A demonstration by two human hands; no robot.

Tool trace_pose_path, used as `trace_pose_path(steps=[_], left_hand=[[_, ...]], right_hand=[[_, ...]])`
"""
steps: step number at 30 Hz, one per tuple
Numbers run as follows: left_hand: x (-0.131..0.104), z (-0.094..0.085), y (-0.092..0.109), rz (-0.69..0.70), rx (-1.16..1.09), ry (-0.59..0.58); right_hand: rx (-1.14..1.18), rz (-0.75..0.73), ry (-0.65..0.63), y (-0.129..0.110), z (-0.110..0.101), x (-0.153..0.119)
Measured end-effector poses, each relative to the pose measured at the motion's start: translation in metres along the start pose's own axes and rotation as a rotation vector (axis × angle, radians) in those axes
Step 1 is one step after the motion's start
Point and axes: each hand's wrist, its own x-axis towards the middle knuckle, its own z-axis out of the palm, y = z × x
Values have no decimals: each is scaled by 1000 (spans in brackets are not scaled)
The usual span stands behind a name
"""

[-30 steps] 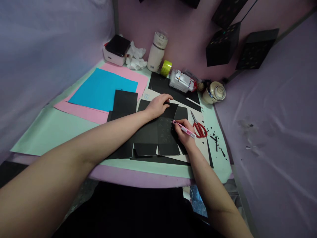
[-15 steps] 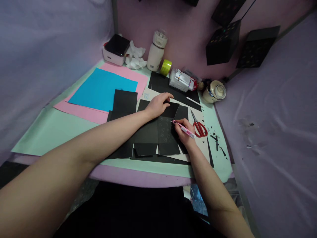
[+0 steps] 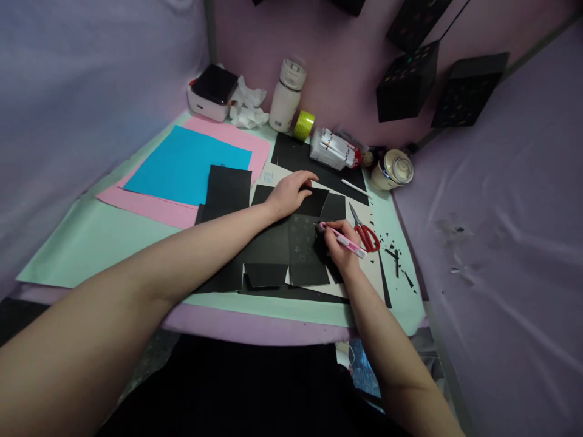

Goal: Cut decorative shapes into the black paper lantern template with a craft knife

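My left hand [image 3: 288, 195] rests on the upper part of the black folded card [image 3: 268, 246], with thumb and fingers apart. Between the fingers of my right hand [image 3: 342, 241] is a slim pink-and-white pen-shaped tool [image 3: 350, 244]. Its tip meets the right side of the card, near faint outlines of stars and hearts [image 3: 298, 249]. Whether the tip is a blade or a pen point is too small to tell. Cut flaps stick out along the card's lower edge. Red-handled scissors [image 3: 367, 237] lie just right of my right hand.
Blue paper [image 3: 182, 161] and pink paper [image 3: 259, 142] lie at left. Along the back stand a white bottle [image 3: 286, 97], yellow tape roll [image 3: 304, 125], box of white pens [image 3: 334, 149] and cream jar [image 3: 394, 169]. Black scraps [image 3: 395, 261] litter the right. Black boxes [image 3: 407, 85] hang above.
My right hand has shifted slightly, and the tool's rear end has swung a little right and down. The star and heart outlines show more clearly. My left hand stays on the card.
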Motion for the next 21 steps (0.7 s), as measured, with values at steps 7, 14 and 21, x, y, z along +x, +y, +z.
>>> trace_pose_path(steps=[7,14,21], left_hand=[[0,-1,1,4,10,-10],[0,-2,1,4,29,-10],[1,-5,-1,26,45,10]], right_hand=[[122,44,24,2,-12,2],[603,334,-237,-15,-13,-14],[275,114,295,-18,3,-8]])
